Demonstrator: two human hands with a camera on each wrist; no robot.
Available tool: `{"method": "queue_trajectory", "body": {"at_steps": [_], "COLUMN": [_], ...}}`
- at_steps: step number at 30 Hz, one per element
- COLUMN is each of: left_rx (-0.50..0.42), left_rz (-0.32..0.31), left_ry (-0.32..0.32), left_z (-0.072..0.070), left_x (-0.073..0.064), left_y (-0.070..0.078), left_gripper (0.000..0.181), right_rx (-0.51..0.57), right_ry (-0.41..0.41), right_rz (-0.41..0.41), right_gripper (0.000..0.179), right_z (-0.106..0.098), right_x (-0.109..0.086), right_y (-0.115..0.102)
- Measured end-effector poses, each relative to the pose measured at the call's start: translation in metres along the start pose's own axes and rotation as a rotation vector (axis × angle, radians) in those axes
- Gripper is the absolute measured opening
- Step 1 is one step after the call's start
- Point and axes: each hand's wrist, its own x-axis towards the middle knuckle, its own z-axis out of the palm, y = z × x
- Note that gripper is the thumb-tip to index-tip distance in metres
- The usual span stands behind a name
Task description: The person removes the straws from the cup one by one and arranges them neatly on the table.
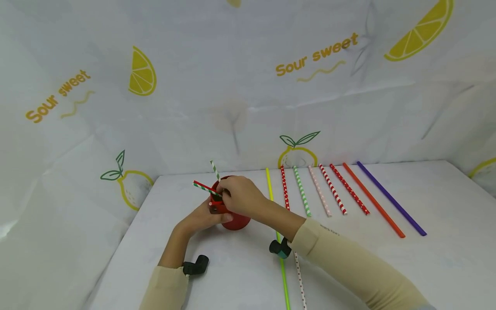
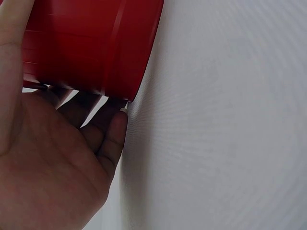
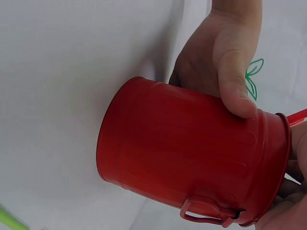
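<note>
A red metal bucket with small side loops stands at the left of the table. My left hand grips it from the left, thumb on the near side and fingers round the far side; the left wrist view shows those fingers against the red wall. From above, my right hand bends over the bucket's mouth, its fingertips inside the rim and mostly hidden. A red straw and a green-striped straw lean out leftward beside these fingers. Another green-striped straw sticks up at the back.
Right of the bucket lie several straws in a spread row, among them a yellow straw, a pink dotted straw, an orange straw and a purple straw. A lime-green straw lies under the right forearm. Lemon-printed cloth hangs behind.
</note>
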Motion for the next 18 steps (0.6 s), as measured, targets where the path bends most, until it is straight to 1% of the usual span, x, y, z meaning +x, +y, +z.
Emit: {"method": "queue_trajectory", "body": {"at_steps": [7, 10, 13, 16, 18], "left_rx": [-0.011, -0.001, 0.004, 0.001, -0.006], "left_rz": [0.028, 0.028, 0.023, 0.014, -0.004], "left_ry": [-0.009, -0.006, -0.001, 0.006, 0.016], "left_z": [0.000, 0.000, 0.000, 0.000, 0.000], "left_x": [0.001, 0.001, 0.001, 0.000, 0.000], "left_y": [-0.001, 0.000, -0.001, -0.001, -0.001], "left_gripper": [0.073, 0.072, 0.072, 0.074, 0.076], "right_rx": [0.061, 0.114, 0.169, 0.221, 0.246], "right_ry": [0.049, 0.074, 0.120, 0.185, 0.222], "right_rz": [-0.029, -0.044, -0.085, -0.156, -0.199], "right_gripper": [0.014, 0.013, 0.013, 0.015, 0.015], "right_z": [0.002, 0.001, 0.000, -0.001, -0.002], "right_x": [-0.003, -0.005, -0.006, -0.007, -0.007], "right_y": [0.002, 0.004, 0.006, 0.009, 0.011]}}
